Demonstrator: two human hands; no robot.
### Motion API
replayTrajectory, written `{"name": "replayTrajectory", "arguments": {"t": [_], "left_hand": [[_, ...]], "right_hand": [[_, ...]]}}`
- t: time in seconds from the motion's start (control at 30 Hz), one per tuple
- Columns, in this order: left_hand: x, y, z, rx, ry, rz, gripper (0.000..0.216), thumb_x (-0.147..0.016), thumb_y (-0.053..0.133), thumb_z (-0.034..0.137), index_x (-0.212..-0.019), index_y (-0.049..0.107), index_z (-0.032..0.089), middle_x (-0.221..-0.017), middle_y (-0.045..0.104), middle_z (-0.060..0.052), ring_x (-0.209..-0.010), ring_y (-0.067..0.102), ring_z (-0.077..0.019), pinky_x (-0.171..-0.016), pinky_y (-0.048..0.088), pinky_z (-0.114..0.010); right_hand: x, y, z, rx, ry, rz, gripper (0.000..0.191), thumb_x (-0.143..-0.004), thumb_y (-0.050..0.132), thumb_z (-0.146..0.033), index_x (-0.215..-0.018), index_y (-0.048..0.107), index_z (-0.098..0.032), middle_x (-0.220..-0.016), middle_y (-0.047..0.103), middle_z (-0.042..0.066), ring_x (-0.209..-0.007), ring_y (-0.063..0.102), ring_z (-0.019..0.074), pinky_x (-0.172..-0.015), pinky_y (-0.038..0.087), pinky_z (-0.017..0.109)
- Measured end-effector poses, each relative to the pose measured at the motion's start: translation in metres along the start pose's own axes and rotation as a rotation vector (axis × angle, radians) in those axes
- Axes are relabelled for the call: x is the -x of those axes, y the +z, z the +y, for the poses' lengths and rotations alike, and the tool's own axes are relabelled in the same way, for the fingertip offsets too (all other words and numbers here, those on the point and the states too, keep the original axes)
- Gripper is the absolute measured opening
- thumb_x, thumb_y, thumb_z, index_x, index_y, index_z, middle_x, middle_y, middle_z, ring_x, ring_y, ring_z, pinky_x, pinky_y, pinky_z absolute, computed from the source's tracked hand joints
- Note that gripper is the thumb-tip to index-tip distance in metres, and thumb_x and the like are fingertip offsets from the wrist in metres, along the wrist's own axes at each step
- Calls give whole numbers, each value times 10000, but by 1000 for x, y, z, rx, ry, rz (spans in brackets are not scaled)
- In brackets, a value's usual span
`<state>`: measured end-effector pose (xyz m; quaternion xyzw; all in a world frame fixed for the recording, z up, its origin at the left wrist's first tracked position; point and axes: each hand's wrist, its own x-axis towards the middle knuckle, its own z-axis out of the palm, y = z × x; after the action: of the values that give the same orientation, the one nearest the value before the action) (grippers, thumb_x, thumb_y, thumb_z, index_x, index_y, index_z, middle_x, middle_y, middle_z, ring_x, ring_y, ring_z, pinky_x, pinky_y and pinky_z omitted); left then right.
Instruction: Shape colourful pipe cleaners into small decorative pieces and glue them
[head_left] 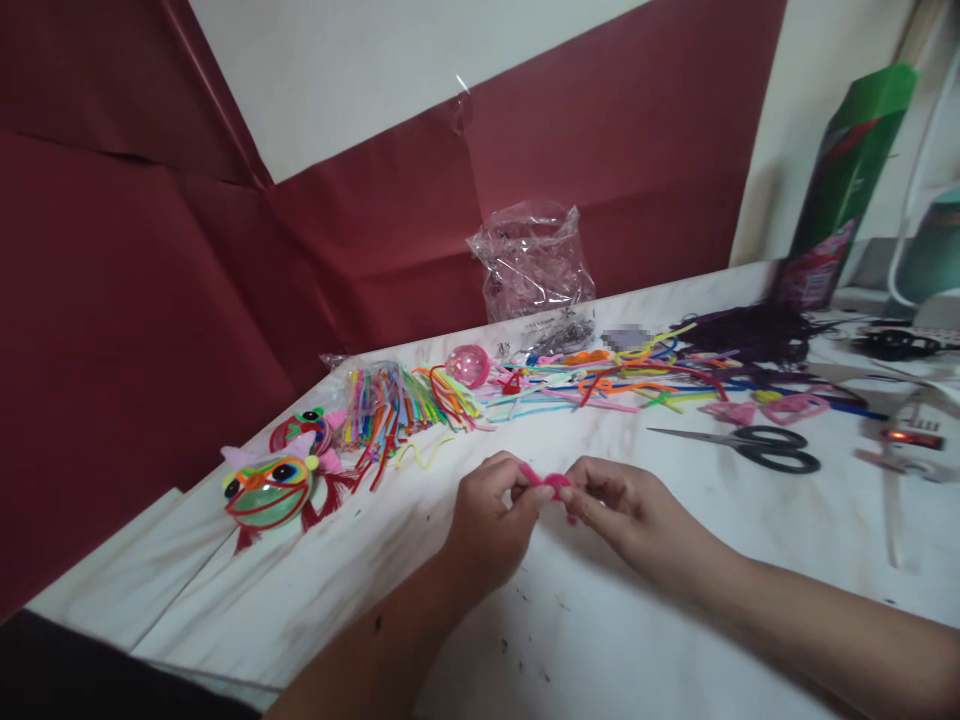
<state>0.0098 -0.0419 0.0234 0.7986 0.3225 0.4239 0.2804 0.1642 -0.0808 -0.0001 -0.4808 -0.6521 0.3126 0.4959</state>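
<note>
Both my hands meet over the white marble table (615, 620), pinching one short pink pipe cleaner (550, 481) between them. My left hand (491, 515) grips its left end with closed fingers. My right hand (626, 510) pinches its right end, fingers curled. The piece is bent into a small loop between my fingertips. Just beyond my hands lies a spread of coloured pipe cleaners (600, 385).
Black scissors (757, 445) lie to the right. Two decorated ball figures (274, 485) sit at the left, near a bundle of coloured sticks (390, 405) and a pink ball (468, 365). A clear plastic bag (534, 262) and a green box (844, 190) stand at the back.
</note>
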Motion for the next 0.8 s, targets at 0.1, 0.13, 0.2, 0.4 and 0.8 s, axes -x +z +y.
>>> {"name": "replayTrajectory", "arguments": {"t": [0.1, 0.13, 0.2, 0.4, 0.8], "left_hand": [[-4, -4, -2, 3, -33, -75, 181, -694, 578, 212, -526, 526, 166, -589, 514, -6, -615, 470, -137, -628, 367, -245], [-5, -4, -4, 38, -75, -113, 173, -688, 583, 217, -530, 538, 163, -588, 522, -7, -614, 474, -137, -622, 368, -242], [-7, -5, -6, 115, -160, -183, 147, -673, 595, 228, -551, 563, 153, -590, 534, -5, -608, 475, -131, -603, 363, -234], [-4, 3, -10, 473, -314, -50, 136, -651, 614, 210, -571, 524, 146, -546, 512, 29, -549, 454, -98, -565, 352, -219], [1, 9, -2, 139, -226, 56, 139, -649, 604, 180, -529, 542, 148, -570, 506, 20, -585, 455, -110, -591, 360, -227]], "right_hand": [[-3, -3, 3, 41, 20, -78, 246, -792, 485, -348, -608, 492, -185, -549, 476, -37, -527, 413, 105, -485, 310, 224], [-3, -4, 3, 51, 27, -106, 237, -787, 489, -340, -607, 494, -185, -545, 472, -40, -519, 403, 103, -482, 299, 224], [-5, -5, 4, 58, 33, -143, 222, -776, 502, -330, -608, 502, -185, -536, 459, -47, -505, 384, 99, -475, 279, 224], [-6, -2, -3, -117, 98, -102, 244, -768, 514, -389, -670, 567, -171, -555, 488, -35, -535, 436, 109, -508, 332, 226], [-2, -5, -3, 143, -46, -26, 247, -822, 457, -355, -668, 548, -185, -592, 538, -5, -568, 476, 132, -519, 366, 238]]}}
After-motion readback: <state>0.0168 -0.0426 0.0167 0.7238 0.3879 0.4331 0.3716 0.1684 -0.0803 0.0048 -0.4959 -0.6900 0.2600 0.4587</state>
